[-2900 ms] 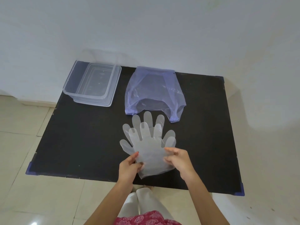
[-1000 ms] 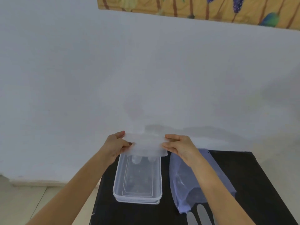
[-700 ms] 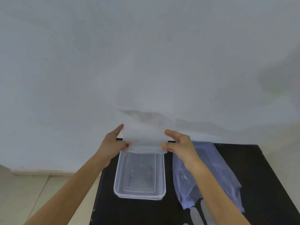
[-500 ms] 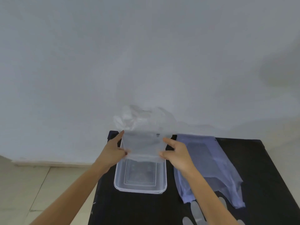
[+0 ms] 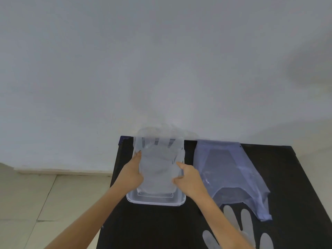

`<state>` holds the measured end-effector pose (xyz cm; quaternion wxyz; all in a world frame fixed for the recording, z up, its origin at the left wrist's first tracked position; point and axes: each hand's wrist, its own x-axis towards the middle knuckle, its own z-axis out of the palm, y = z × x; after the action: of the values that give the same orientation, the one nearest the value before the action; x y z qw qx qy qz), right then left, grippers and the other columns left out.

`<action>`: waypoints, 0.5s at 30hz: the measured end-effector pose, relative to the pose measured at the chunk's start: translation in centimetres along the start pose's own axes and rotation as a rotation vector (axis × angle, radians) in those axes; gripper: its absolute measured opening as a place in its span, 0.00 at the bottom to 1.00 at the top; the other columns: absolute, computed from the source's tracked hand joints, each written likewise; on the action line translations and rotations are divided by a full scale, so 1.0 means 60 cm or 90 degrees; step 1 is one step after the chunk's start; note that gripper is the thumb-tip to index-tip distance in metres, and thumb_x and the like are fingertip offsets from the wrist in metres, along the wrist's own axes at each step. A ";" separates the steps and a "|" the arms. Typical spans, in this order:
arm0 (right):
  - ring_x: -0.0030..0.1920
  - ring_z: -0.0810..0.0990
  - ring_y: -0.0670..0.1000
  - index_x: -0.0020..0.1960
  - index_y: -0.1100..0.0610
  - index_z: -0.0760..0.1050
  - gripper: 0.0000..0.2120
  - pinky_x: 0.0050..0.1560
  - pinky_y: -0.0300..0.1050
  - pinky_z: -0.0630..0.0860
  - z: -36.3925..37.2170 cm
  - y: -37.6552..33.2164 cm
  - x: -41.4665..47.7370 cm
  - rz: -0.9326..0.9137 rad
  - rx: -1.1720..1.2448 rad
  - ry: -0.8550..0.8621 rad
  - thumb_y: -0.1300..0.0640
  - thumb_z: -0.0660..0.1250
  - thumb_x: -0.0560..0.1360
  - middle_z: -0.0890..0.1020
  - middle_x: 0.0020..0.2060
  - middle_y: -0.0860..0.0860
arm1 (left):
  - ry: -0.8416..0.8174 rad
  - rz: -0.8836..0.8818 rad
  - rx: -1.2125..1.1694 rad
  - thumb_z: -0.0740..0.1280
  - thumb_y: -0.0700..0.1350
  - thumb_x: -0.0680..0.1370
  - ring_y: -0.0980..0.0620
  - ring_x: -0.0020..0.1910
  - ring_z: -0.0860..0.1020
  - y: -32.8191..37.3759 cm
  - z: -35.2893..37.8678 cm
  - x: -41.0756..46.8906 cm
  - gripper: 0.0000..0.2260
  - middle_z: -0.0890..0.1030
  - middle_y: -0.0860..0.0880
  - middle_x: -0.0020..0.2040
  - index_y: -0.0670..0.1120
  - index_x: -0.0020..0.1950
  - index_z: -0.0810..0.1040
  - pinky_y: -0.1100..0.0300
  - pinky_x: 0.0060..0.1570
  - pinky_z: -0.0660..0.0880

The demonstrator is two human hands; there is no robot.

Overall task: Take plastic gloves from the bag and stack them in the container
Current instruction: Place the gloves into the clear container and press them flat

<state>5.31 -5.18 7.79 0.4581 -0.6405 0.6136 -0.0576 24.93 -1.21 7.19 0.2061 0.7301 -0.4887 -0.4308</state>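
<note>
A clear plastic glove lies spread inside the clear rectangular container at the table's back left, its fingers reaching past the far rim. My left hand holds the glove's left edge and my right hand pinches its right edge. To the right of the container lies the flat bluish plastic bag. Another clear glove rests on the table near the front right, partly hidden by my right forearm.
The black table stands against a white wall. Beige floor tiles show to the left of the table's left edge.
My hands carried the glove from the table's front to the container and lowered it in. Its fingers, which hung up against the wall, now lie flat.
</note>
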 end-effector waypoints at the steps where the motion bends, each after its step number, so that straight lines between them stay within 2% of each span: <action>1: 0.52 0.81 0.48 0.68 0.51 0.73 0.25 0.51 0.34 0.76 0.005 0.001 0.001 -0.005 -0.012 -0.002 0.65 0.67 0.73 0.82 0.57 0.49 | -0.005 -0.004 0.013 0.61 0.31 0.75 0.47 0.60 0.75 0.001 0.005 0.001 0.36 0.70 0.49 0.71 0.51 0.78 0.52 0.54 0.64 0.71; 3: 0.54 0.80 0.49 0.67 0.52 0.74 0.23 0.52 0.35 0.75 0.015 0.002 0.003 -0.019 -0.036 -0.002 0.66 0.65 0.74 0.82 0.57 0.50 | -0.010 -0.016 0.034 0.61 0.32 0.76 0.48 0.62 0.74 -0.003 0.015 0.003 0.36 0.68 0.48 0.72 0.50 0.79 0.49 0.53 0.65 0.70; 8: 0.55 0.81 0.54 0.64 0.57 0.75 0.20 0.59 0.46 0.79 0.039 0.002 0.011 -0.026 -0.088 -0.011 0.69 0.62 0.74 0.81 0.56 0.54 | -0.020 -0.033 0.080 0.63 0.33 0.75 0.46 0.69 0.70 -0.011 0.037 0.017 0.37 0.60 0.49 0.77 0.48 0.79 0.49 0.52 0.68 0.68; 10: 0.56 0.80 0.55 0.62 0.58 0.75 0.18 0.59 0.46 0.78 0.046 0.003 0.016 -0.017 -0.106 -0.009 0.69 0.62 0.75 0.80 0.56 0.55 | -0.019 -0.032 0.098 0.64 0.33 0.76 0.46 0.70 0.69 -0.009 0.042 0.020 0.37 0.57 0.49 0.79 0.47 0.79 0.48 0.54 0.68 0.67; 15: 0.54 0.80 0.57 0.59 0.62 0.73 0.13 0.55 0.45 0.77 0.059 -0.001 0.030 -0.003 -0.164 -0.015 0.69 0.62 0.76 0.79 0.55 0.58 | -0.044 -0.056 0.167 0.63 0.36 0.77 0.46 0.62 0.75 -0.007 0.063 0.026 0.39 0.43 0.45 0.80 0.43 0.78 0.39 0.60 0.59 0.73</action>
<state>8.05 -4.87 4.90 0.3793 -0.6961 0.6089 0.0278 22.24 -1.99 4.15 0.0729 0.7562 -0.5149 -0.3971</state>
